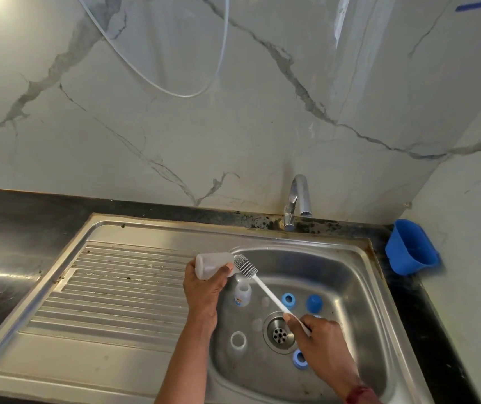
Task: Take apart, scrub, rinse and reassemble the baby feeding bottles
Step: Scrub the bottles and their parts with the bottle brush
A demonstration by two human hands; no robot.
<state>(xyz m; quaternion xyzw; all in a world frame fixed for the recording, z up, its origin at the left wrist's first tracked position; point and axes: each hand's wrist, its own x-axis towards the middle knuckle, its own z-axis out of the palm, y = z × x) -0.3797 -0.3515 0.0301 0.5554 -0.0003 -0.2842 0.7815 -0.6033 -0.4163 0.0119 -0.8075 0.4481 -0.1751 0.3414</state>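
Up-left of the drain (279, 332), your left grip (204, 287) holds the clear bottle (211, 265) sideways, its mouth hidden behind bristles of the brush (262, 284) your right grip (321, 341) clasps, half-covering a blue ring (300, 359).

Light: soft, even; bright glow far up-left of left hand (204, 290). Glare: shiny stainless-steel sink basin (350, 275) beyond right hand (318, 336). Edges: wide-angle bowing. Focus: mildly soft.

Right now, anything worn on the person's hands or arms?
No gloves: left hand and right hand are bare. No sleeves in view on either forearm. A reddish band sits on the right wrist at the frame's bottom edge; nothing shows on the left wrist.
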